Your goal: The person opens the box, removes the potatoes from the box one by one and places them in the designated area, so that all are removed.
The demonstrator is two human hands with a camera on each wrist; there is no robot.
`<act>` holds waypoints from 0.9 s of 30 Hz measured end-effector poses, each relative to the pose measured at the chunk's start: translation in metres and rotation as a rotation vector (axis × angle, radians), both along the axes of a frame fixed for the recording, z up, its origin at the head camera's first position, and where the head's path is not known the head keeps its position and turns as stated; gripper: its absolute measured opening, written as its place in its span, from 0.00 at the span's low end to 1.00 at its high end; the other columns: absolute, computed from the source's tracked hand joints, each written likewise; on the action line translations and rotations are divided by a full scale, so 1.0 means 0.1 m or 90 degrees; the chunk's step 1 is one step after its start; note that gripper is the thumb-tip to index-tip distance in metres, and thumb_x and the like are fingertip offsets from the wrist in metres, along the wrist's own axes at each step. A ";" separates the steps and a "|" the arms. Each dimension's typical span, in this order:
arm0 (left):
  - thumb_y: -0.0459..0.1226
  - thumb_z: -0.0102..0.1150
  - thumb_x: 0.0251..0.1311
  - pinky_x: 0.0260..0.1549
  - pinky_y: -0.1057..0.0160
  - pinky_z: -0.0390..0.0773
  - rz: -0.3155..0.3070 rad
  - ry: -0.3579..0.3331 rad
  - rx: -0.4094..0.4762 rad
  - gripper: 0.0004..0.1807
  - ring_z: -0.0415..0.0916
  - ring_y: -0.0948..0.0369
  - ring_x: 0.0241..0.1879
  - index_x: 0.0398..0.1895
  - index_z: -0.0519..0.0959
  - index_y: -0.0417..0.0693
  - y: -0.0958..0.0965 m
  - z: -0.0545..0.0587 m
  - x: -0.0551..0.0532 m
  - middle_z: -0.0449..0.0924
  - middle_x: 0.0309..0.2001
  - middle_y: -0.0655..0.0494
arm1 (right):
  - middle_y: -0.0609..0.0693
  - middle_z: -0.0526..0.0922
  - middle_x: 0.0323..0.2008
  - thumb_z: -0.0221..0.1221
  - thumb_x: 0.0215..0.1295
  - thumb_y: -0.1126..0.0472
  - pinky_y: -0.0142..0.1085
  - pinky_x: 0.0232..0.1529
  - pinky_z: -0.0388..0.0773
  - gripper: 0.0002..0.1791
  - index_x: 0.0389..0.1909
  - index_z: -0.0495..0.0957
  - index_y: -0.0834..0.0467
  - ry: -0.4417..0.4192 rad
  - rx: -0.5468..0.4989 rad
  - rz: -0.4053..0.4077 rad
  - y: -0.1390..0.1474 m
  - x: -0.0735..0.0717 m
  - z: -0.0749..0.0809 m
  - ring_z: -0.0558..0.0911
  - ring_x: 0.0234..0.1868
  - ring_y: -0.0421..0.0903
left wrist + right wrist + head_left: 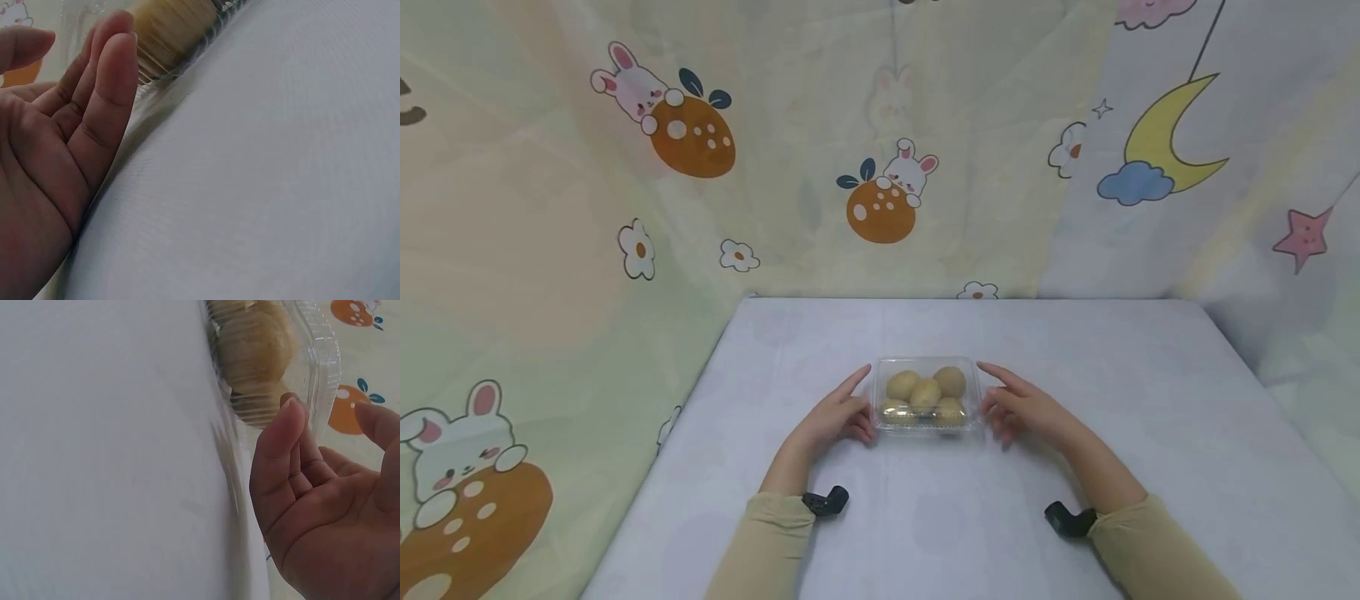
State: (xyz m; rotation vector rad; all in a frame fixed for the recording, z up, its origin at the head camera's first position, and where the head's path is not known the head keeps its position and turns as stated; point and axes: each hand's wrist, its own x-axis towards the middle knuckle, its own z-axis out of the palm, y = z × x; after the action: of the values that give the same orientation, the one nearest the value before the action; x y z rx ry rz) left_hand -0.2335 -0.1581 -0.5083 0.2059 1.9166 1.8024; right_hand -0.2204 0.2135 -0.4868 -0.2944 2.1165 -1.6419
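On the white-covered table sits a clear plastic clamshell box (pixel 927 363) with its lid down. Inside lie several rounded, yellowish-tan pieces (pixel 925 393), their kind not plain through the plastic. Beside the box's left side is my left hand (pixel 833 417), index finger stretched toward the far left corner, other fingers loosely bent near the wall. My right hand (pixel 1028 412) mirrors it on the right side, its index finger at the far right corner. In the right wrist view, bent fingertips (pixel 284 425) come right up to the box's end. Neither hand grips anything.
The table (pixel 925 517) has a white cloth and ends at a patterned fabric backdrop (pixel 797 167) with bunnies and a moon. Black wrist cameras (pixel 827 502) are strapped on both wrists, over tan sleeves.
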 end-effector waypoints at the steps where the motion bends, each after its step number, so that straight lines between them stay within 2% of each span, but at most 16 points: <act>1: 0.37 0.47 0.69 0.36 0.54 0.84 0.000 -0.007 0.008 0.37 0.82 0.54 0.31 0.76 0.51 0.76 0.01 -0.01 0.00 0.79 0.33 0.47 | 0.62 0.79 0.45 0.49 0.77 0.50 0.50 0.32 0.84 0.33 0.78 0.49 0.43 -0.004 -0.005 -0.004 -0.01 0.00 -0.01 0.80 0.31 0.51; 9: 0.37 0.49 0.70 0.34 0.58 0.82 -0.025 -0.009 0.054 0.37 0.80 0.57 0.29 0.76 0.50 0.76 0.03 -0.07 0.01 0.79 0.29 0.51 | 0.53 0.79 0.37 0.51 0.74 0.58 0.41 0.27 0.81 0.38 0.79 0.44 0.41 -0.029 -0.061 0.003 -0.06 -0.01 -0.07 0.77 0.26 0.45; 15: 0.32 0.48 0.69 0.36 0.60 0.81 -0.072 0.013 0.087 0.41 0.79 0.60 0.31 0.79 0.44 0.68 0.01 0.00 0.06 0.78 0.32 0.55 | 0.48 0.76 0.32 0.54 0.72 0.61 0.37 0.25 0.79 0.44 0.79 0.39 0.36 -0.048 -0.107 0.024 -0.07 0.00 -0.14 0.75 0.24 0.43; 21: 0.29 0.51 0.68 0.40 0.58 0.80 -0.092 0.012 0.068 0.45 0.78 0.58 0.33 0.77 0.45 0.77 -0.02 -0.07 0.02 0.77 0.34 0.55 | 0.46 0.74 0.30 0.53 0.73 0.62 0.35 0.24 0.77 0.45 0.79 0.36 0.35 -0.060 -0.142 0.042 -0.09 0.03 -0.14 0.72 0.23 0.42; 27: 0.32 0.56 0.66 0.42 0.60 0.79 -0.111 0.012 0.055 0.46 0.77 0.60 0.36 0.78 0.44 0.75 -0.06 -0.06 0.02 0.76 0.37 0.56 | 0.45 0.73 0.28 0.51 0.73 0.65 0.35 0.24 0.76 0.47 0.78 0.33 0.35 -0.061 -0.171 0.060 -0.10 0.04 -0.17 0.71 0.21 0.41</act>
State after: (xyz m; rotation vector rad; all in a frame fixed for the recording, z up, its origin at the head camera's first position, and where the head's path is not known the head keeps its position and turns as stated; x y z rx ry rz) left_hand -0.2317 -0.1640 -0.5140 0.4072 1.7757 1.7728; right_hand -0.2162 0.2032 -0.5035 -0.3842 1.7863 -1.8453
